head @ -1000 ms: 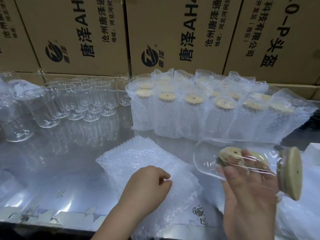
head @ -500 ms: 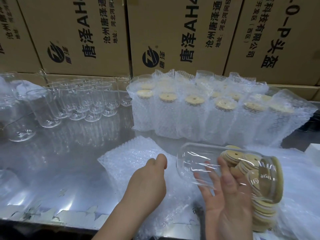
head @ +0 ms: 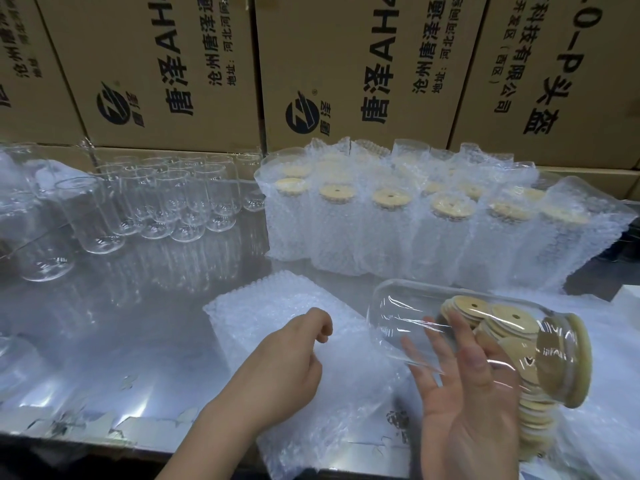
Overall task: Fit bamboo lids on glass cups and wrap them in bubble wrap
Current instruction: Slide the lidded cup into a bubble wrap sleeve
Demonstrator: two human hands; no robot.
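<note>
Steel desk [head: 104, 341]. Wrapped cups [head: 433, 237]: upright rows at the rear. Bubble wrap stack [head: 263, 306]: flat, near the front edge. Glass cup [head: 408, 306]: on its side, bamboo lid [head: 583, 362] fitted, above loose lids [head: 533, 424]. Right hand [head: 464, 403]: grip spread beneath the cup. Left hand [head: 287, 368]: loosely curled over the stack; whether it pinches a sheet is unclear.
</note>
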